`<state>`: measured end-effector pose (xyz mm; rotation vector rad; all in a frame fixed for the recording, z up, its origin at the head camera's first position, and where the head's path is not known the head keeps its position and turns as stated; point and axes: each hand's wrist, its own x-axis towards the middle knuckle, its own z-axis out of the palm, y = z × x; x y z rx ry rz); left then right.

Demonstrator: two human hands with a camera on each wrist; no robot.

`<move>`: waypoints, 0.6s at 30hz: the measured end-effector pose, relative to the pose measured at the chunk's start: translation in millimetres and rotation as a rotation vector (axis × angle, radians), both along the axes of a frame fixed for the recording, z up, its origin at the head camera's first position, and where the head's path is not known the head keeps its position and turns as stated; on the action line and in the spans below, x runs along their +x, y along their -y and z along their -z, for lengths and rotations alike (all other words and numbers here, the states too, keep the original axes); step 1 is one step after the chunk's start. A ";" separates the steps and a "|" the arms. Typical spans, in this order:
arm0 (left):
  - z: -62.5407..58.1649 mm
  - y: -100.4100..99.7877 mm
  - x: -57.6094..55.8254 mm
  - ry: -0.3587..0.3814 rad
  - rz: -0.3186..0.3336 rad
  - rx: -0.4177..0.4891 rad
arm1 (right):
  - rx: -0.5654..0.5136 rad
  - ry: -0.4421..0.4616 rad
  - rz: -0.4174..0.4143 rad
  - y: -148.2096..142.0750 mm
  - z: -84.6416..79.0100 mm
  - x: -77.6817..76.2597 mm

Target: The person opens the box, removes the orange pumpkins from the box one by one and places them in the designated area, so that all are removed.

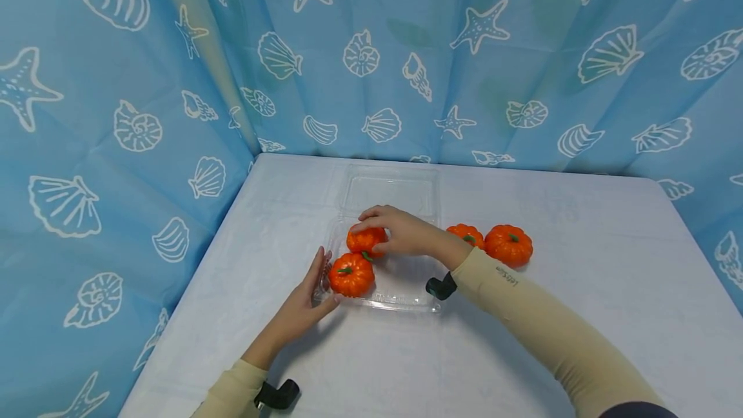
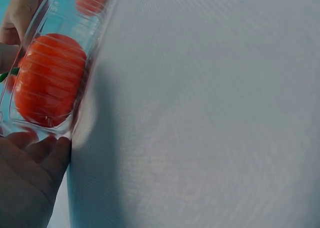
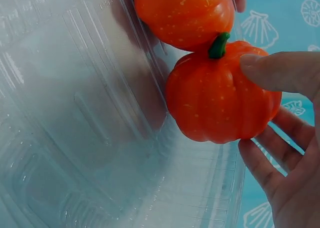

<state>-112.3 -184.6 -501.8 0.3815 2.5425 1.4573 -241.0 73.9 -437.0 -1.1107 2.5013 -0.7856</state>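
A clear plastic clamshell container (image 1: 400,289) lies on the table with its lid folded back. My right hand (image 1: 400,231) reaches over the tray and grips a small orange pumpkin (image 3: 220,102) between thumb and fingers, its green stem tilted toward the front pumpkin. That front pumpkin (image 1: 351,275) sits in the tray's near left corner, right against the held one. At this same corner my left hand (image 1: 298,311) touches the container's outside with straight, spread fingers. Through the clear wall, the left wrist view shows the front pumpkin (image 2: 50,80) close to the fingertips.
Two more orange pumpkins, one partly behind the right forearm (image 1: 464,232) and one farther right (image 1: 508,245), stand on the white-covered table (image 1: 604,263). The transparent lid (image 1: 389,189) extends toward the back. A blue shell-patterned curtain (image 1: 360,102) hangs along the back and left.
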 end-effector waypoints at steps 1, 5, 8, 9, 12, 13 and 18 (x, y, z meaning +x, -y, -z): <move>0.0 -0.1 -0.1 -0.001 0.000 0.000 | -0.002 -0.007 -0.003 -0.3 -1.1 1.1; -0.8 -0.8 0.4 0.002 -0.007 -0.005 | 0.010 -0.034 -0.002 -3.1 -1.9 3.3; -2.2 -1.8 0.7 0.009 -0.013 -0.002 | 0.034 -0.051 0.009 -7.2 -1.8 5.3; -2.7 -2.1 0.8 0.012 -0.014 -0.003 | 0.038 -0.052 0.012 -8.9 -2.1 6.4; -4.0 -3.0 1.0 0.021 -0.021 -0.002 | 0.021 -0.036 0.029 -14.9 -2.7 10.7; -4.2 -3.2 1.1 0.023 -0.023 -0.003 | 0.010 -0.024 0.036 -17.2 -2.1 12.0; -3.9 -3.6 1.9 0.021 -0.029 -0.011 | -0.041 0.059 0.081 -29.0 0.7 19.6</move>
